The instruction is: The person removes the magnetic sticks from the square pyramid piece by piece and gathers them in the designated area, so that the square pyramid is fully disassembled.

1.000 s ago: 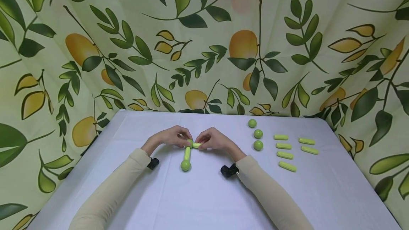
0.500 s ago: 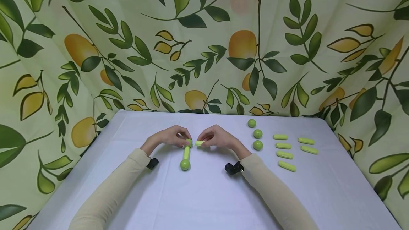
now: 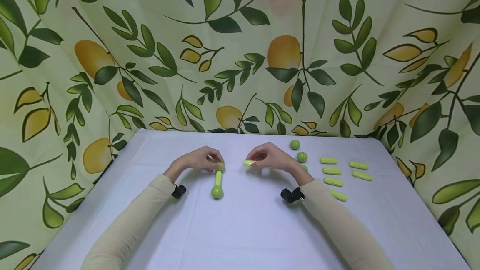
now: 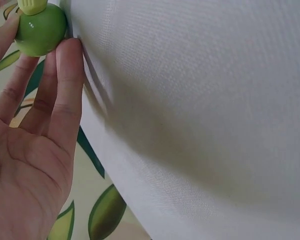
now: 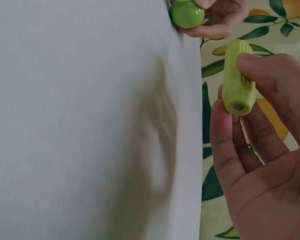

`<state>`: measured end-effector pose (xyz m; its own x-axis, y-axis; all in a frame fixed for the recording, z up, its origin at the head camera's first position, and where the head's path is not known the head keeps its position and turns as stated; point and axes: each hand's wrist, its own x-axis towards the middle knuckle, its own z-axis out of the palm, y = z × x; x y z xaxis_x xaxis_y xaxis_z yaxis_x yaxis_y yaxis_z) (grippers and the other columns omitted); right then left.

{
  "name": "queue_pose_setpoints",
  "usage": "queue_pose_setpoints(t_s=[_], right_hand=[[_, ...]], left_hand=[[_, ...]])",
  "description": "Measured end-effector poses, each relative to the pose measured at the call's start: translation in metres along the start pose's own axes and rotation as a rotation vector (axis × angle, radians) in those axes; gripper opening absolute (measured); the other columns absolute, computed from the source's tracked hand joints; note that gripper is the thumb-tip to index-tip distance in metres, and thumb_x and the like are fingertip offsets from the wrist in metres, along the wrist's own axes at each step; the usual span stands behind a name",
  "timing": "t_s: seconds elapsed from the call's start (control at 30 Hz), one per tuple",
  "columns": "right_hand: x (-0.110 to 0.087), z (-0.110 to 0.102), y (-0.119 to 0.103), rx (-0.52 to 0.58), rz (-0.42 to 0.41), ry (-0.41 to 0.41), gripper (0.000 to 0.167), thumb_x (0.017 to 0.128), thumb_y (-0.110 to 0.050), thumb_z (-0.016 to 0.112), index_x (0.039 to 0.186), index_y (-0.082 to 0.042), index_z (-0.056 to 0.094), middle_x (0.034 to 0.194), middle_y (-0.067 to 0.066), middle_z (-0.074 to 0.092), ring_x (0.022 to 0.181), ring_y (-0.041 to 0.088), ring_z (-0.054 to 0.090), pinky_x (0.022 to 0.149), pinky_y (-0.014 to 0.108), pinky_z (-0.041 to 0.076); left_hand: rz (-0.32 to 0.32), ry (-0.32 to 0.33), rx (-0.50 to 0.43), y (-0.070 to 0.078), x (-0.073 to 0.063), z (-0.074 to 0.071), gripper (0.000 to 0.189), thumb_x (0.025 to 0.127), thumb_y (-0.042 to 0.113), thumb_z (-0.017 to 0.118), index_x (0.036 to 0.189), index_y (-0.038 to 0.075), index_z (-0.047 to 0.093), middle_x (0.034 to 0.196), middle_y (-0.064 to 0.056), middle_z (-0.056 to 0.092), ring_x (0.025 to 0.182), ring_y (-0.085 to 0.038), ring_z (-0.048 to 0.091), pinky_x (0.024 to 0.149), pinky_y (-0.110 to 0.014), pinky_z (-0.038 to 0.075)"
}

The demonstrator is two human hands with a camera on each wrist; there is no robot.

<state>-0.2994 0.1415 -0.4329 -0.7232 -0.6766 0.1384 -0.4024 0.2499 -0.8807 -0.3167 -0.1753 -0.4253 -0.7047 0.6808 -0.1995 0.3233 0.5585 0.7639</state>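
Note:
My left hand [image 3: 202, 159] pinches a glossy green ball [image 4: 40, 32] between thumb and fingers. A light green rod [image 3: 218, 178] runs from that ball toward the near side, and a second green ball [image 3: 216, 192] sits at its other end on the table. Farther right, my right hand [image 3: 273, 156] holds a separate light green rod [image 5: 237, 80] between thumb and fingertips. This ridged rod shows a small round grey spot in its end face. A gap separates it from the ball in my left hand.
Green balls [image 3: 301, 156] stand in a row right of my right hand, one partly hidden by the wrist. Several light green rods [image 3: 332, 171] lie farther right on the white tablecloth [image 3: 232, 232]. A leaf-patterned curtain [image 3: 240, 53] hangs behind the table.
My right hand has moved right and slightly away with its rod, which was against the ball in my left hand a second ago. The left hand stays almost still.

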Motion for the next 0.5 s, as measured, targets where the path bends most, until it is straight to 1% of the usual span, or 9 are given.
queue_pose_setpoints(t_s=[0.17,0.4,0.5], right_hand=[[-0.015,-0.012,-0.001,0.014,0.022,0.016,0.022,0.087,0.003,0.078,0.109,0.002,0.075,0.105,0.010,0.073,0.098,0.027,0.068,0.089,0.037,0.055],[-0.038,-0.027,0.004,-0.008,0.020,0.038,0.022,0.087,0.002,0.078,0.108,0.001,0.075,0.103,0.010,0.073,0.092,0.024,0.068,0.083,0.033,0.057],[-0.049,-0.034,0.003,-0.015,0.033,0.051,0.022,0.087,0.000,0.079,0.108,-0.001,0.076,0.104,0.009,0.073,0.093,0.024,0.068,0.083,0.033,0.057]], left_hand=[[0.003,0.018,0.007,0.001,-0.001,-0.001,0.017,0.096,0.015,0.074,0.109,0.005,0.072,0.105,-0.004,0.067,0.086,-0.018,0.065,0.073,-0.032,0.057],[-0.001,0.025,0.015,0.001,-0.001,-0.003,0.017,0.096,0.015,0.074,0.109,0.005,0.072,0.105,-0.004,0.067,0.084,-0.019,0.066,0.071,-0.032,0.056],[0.003,0.024,0.018,0.001,-0.001,-0.004,0.017,0.096,0.015,0.074,0.109,0.005,0.072,0.103,-0.003,0.067,0.084,-0.019,0.066,0.070,-0.032,0.055]])
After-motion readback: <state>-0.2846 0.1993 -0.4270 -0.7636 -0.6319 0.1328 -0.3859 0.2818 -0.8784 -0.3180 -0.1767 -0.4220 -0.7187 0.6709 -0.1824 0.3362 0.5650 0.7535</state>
